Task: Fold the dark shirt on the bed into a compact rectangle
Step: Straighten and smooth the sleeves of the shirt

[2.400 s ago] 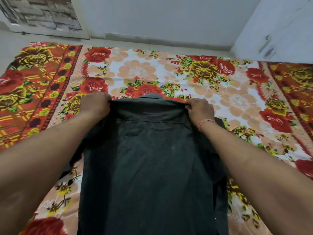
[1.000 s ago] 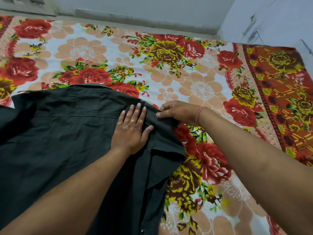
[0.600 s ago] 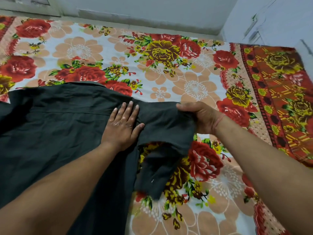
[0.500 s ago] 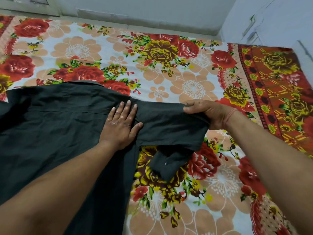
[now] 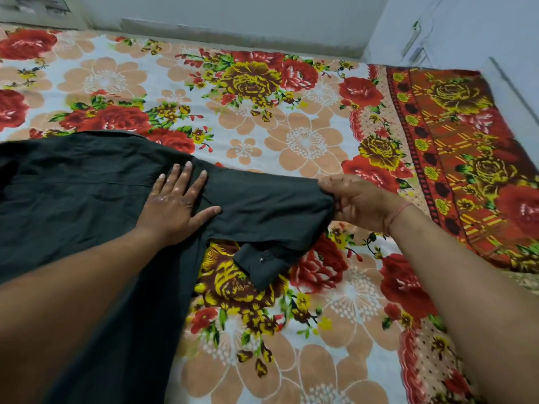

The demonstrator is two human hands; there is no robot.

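Note:
The dark shirt (image 5: 75, 196) lies back-up on the left half of the bed, collar towards the far side. Its right sleeve (image 5: 268, 211) is stretched out to the right, and the buttoned cuff (image 5: 259, 265) is folded back beneath it. My left hand (image 5: 175, 205) presses flat with spread fingers on the shoulder where the sleeve starts. My right hand (image 5: 364, 202) pinches the sleeve's outer fold and holds it slightly above the sheet.
A floral bedsheet (image 5: 306, 141) in red, orange and yellow covers the bed, with a dark red patterned border (image 5: 455, 158) along its right side. A pale wall runs behind the bed and a white cabinet (image 5: 437, 30) stands at the far right.
My right hand has pulled the sleeve out from the shirt body and drawn it further right. The left hand stayed pressed on the shoulder. The cuff now hangs folded under the sleeve.

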